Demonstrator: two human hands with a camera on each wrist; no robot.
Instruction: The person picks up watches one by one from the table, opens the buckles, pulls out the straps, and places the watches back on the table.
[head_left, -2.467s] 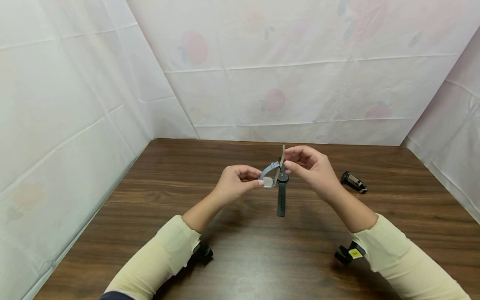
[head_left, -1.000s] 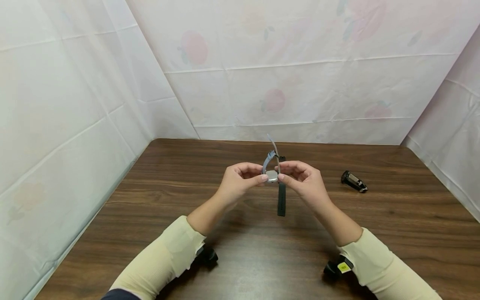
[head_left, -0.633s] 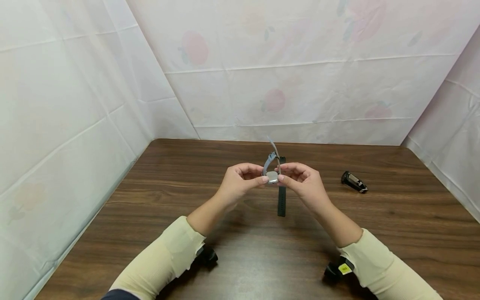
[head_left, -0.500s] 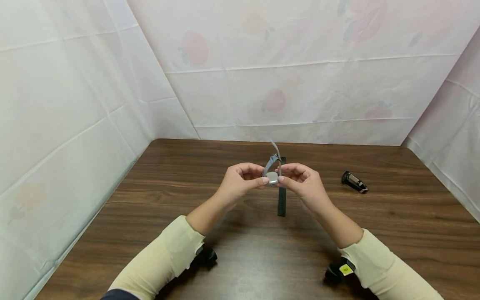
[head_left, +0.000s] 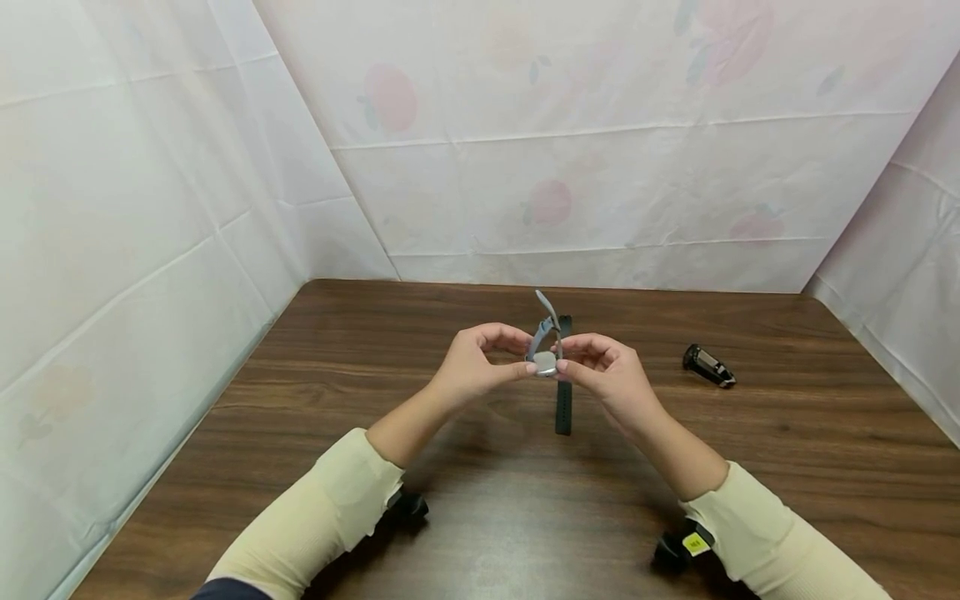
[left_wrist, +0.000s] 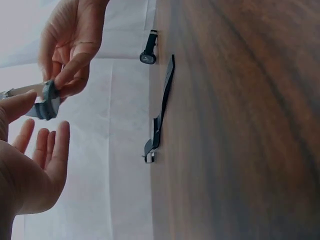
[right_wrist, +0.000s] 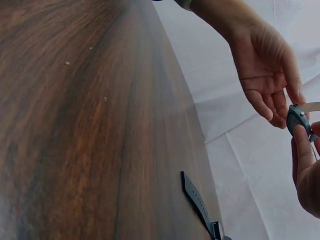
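Note:
A grey-blue watch [head_left: 545,360] with a silver case is held above the table between both hands. My left hand [head_left: 528,353] pinches the case from the left with thumb and forefinger. From the right, my right hand [head_left: 562,353] pinches the same case. The strap's free end sticks up past the fingers. The left wrist view shows the grey-blue watch [left_wrist: 48,101] under the right hand's fingertips [left_wrist: 64,75]. In the right wrist view the watch [right_wrist: 298,118] sits between both hands.
A black watch [head_left: 562,400] lies flat and stretched out on the brown table [head_left: 315,417], just beyond and below the hands. A second black watch [head_left: 708,365] lies to the right. White sheeting walls in the table on three sides.
My right hand has left the upper strap and come down to pinch the case beside the left hand. Both hands then sank slightly and the strap's free end dropped lower.

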